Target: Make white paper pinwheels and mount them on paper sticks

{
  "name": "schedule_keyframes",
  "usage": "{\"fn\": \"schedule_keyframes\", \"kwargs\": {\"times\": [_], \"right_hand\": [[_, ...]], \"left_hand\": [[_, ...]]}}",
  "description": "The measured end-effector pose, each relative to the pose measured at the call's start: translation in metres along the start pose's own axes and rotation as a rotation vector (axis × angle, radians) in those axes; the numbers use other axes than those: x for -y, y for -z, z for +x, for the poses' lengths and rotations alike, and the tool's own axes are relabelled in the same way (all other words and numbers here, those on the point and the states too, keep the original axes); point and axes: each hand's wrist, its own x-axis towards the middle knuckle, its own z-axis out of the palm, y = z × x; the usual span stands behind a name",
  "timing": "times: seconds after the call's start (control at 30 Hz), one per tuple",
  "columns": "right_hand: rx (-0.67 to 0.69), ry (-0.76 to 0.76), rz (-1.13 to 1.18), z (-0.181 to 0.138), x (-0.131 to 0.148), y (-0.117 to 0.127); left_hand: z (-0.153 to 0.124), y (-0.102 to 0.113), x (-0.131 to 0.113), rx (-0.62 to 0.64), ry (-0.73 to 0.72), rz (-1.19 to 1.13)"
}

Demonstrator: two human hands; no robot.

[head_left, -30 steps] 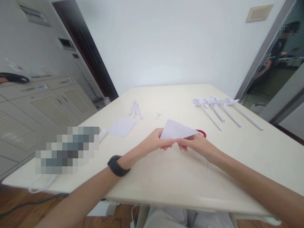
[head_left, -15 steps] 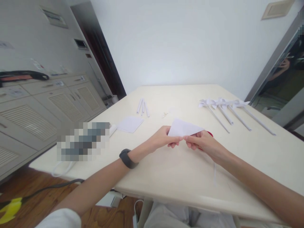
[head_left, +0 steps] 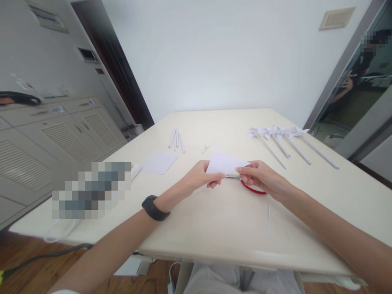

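Observation:
A folded white sheet of paper, roughly triangular, is held up between both hands above the table. My left hand, below a black wristband, pinches its left lower corner with the thumb on top. On the right side, my right hand grips the lower edge between thumb and fingers. Scissors with red handles lie on the table beneath the paper and my right hand; part of their metal blade shows below the paper's edge, and the rest is hidden.
Several paper pinwheels on rolled sticks lie at the back right. Rolled paper tubes and flat paper squares are on the left. Small yellowish bits lie mid-table. A thin paper strip is near the right forearm. A person's reflection shows far right.
My right hand has shifted along the paper's lower edge, away from my left thumb. More of the scissors shows below. The whole view has turned slightly right.

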Motion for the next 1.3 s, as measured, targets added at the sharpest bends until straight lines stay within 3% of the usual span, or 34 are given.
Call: {"fn": "schedule_keyframes", "kwargs": {"times": [0.5,0.67,0.8,1.03,1.3], "right_hand": [[-0.045,0.047,0.088,0.005,0.005,0.032],[0.091,0.001,0.004,0.003,0.001,0.013],[0.168,0.063,-0.077,0.000,-0.004,-0.010],[0.104,0.079,-0.039,0.000,-0.007,-0.019],[-0.001,0.059,-0.080,0.001,-0.007,-0.019]], "left_hand": [[0.001,0.006,0.003,-0.054,-0.025,0.034],[0.001,0.005,0.008,-0.043,-0.064,0.001],[0.000,-0.001,0.009,0.059,-0.066,-0.024],[0.000,-0.001,0.010,0.152,-0.068,-0.022],[0.003,-0.003,0.013,0.083,-0.040,-0.013]]}}
